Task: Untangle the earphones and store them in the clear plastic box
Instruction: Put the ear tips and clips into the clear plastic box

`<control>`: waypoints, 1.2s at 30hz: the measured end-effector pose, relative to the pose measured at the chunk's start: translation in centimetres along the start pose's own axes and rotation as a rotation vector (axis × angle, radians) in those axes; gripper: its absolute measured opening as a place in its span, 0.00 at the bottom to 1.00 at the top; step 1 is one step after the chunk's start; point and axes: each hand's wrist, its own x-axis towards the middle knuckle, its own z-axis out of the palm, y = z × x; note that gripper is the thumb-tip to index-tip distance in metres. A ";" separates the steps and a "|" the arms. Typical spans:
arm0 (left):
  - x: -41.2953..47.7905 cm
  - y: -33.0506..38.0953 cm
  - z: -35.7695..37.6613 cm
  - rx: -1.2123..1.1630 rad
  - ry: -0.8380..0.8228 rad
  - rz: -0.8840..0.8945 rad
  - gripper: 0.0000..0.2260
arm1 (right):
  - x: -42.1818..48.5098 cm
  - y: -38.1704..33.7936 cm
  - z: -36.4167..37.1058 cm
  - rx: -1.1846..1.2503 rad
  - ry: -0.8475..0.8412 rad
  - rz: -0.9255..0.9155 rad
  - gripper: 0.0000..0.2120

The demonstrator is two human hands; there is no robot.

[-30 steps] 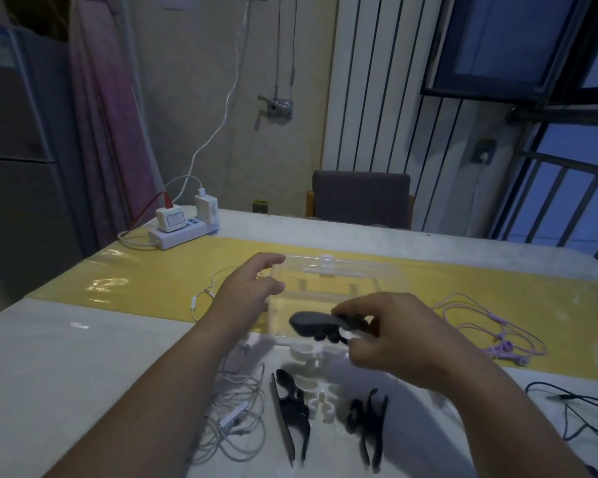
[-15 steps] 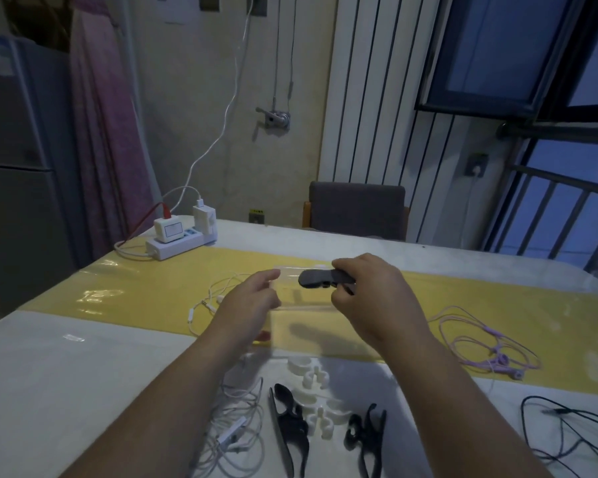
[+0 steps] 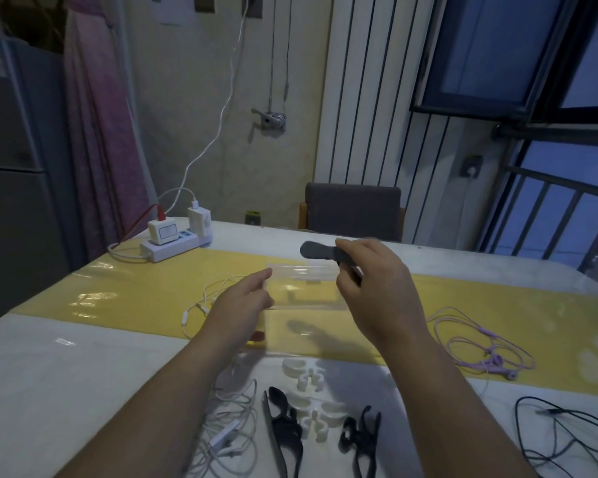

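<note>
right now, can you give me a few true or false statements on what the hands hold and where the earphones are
1. The right hand holds a dark grey clip. True.
2. The left hand holds the left end of the clear plastic box. True.
3. The purple earphones are inside the clear plastic box. False: they lie on the yellow mat, to the right of the right arm.
4. The white earphones lie tangled on the table by the left forearm. True.
5. The black earphones lie on the power strip. False: they are at the table's near right corner, and the power strip is at the far left.
</note>
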 end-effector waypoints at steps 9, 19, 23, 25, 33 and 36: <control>0.1 0.1 0.1 0.044 0.003 0.042 0.23 | 0.4 -0.7 1.8 -0.118 -0.385 -0.085 0.20; 0.0 0.0 0.2 0.016 0.014 0.030 0.22 | -0.3 -0.1 1.3 0.187 -0.219 0.146 0.09; -0.1 0.0 0.3 0.024 0.017 0.043 0.22 | -0.8 0.1 1.1 0.167 -0.256 0.168 0.05; -0.1 -0.1 0.3 0.029 0.014 0.051 0.22 | -0.8 -0.2 0.9 0.154 -0.294 0.142 0.10; 0.0 -0.2 0.2 0.059 0.005 0.064 0.22 | -0.5 0.0 1.0 0.014 -0.466 0.090 0.15; 0.1 -0.4 0.1 0.080 0.003 0.064 0.22 | -0.7 -0.2 1.3 0.029 -0.432 0.072 0.16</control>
